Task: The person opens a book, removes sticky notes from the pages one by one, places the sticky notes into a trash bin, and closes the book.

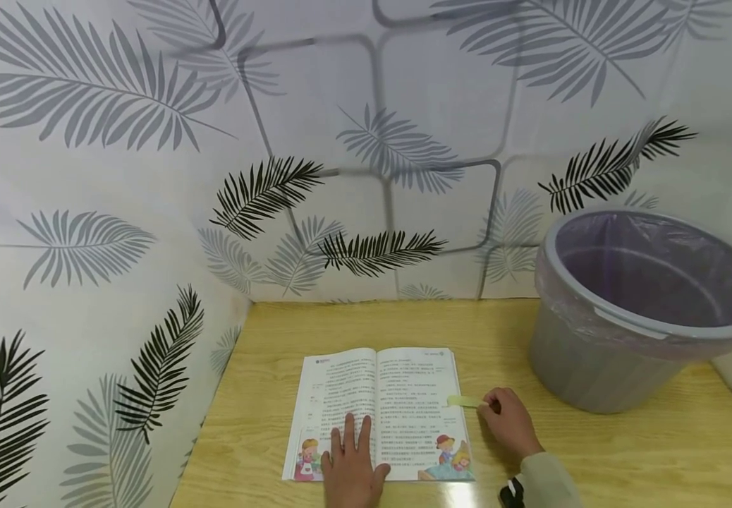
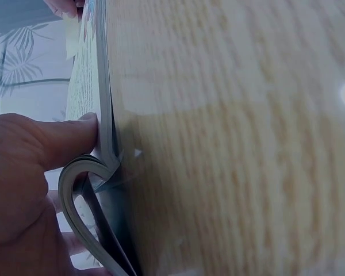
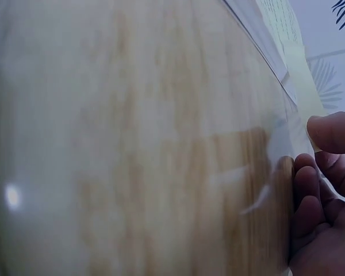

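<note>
An open book (image 1: 404, 395) with printed text and cartoon children in its lower corners lies on the wooden table. My left hand (image 1: 352, 467) rests with spread fingers on the lower part of its left page and the fold. In the left wrist view the thumb (image 2: 75, 138) lies on the pages near the book's lower edge (image 2: 106, 86). Beyond the right page my right hand (image 1: 510, 422) pinches the outer end of a pale yellow paper strip (image 1: 465, 401) between thumb and forefinger. The strip's other end overlaps the right page. In the right wrist view the remaining fingers are curled under.
A large grey bucket (image 1: 594, 367) lined with a thin purple plastic bag stands on the table (image 1: 264, 331) at the right. Leaf-patterned covering (image 1: 353, 212) rises behind and to the left. A dark band (image 1: 512, 492) is at the right wrist beside a beige sleeve (image 1: 550, 480).
</note>
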Demonstrator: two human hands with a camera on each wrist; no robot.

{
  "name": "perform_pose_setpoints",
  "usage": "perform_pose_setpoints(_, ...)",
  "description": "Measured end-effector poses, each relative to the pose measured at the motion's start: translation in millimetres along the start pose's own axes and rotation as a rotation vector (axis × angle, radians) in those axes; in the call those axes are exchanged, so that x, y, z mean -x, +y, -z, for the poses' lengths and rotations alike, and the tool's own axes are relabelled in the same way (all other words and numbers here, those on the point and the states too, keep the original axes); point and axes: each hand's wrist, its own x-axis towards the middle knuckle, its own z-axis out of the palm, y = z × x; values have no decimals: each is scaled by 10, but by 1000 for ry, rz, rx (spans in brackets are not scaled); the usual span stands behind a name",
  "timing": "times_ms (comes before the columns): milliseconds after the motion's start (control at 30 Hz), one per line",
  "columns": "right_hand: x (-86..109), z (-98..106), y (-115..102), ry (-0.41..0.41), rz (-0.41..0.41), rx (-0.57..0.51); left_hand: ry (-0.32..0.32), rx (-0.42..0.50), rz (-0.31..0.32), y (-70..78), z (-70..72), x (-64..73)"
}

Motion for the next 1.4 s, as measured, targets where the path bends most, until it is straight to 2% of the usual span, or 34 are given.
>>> perform_pose_setpoints(267, 43, 22, 10, 21, -114, -104, 12, 5, -15, -7, 12, 10)
perform_pose_setpoints(400, 50, 27, 22, 54, -109, -136, 14, 13, -21, -9, 20, 14)
perform_pose_setpoints(600, 63, 51, -9, 54, -127, -167, 23, 23, -39, -26, 13, 22)
perform_pose_setpoints(833, 104, 166, -62, 76, -150, -262, 18, 30, -46, -25, 30, 33)
perform_pose_setpoints(1000, 150, 266, -91, 96, -96, -265, 14, 28, -33, -18, 29, 31)
perform_pose_setpoints(1133, 204, 387, -213, 153, -30, -240, 2, 25, -26, -16, 23, 23)
perform_pose_setpoints(1400, 295, 647, -529, 311, 193, -195, 7, 8, -25, -11, 17, 18)
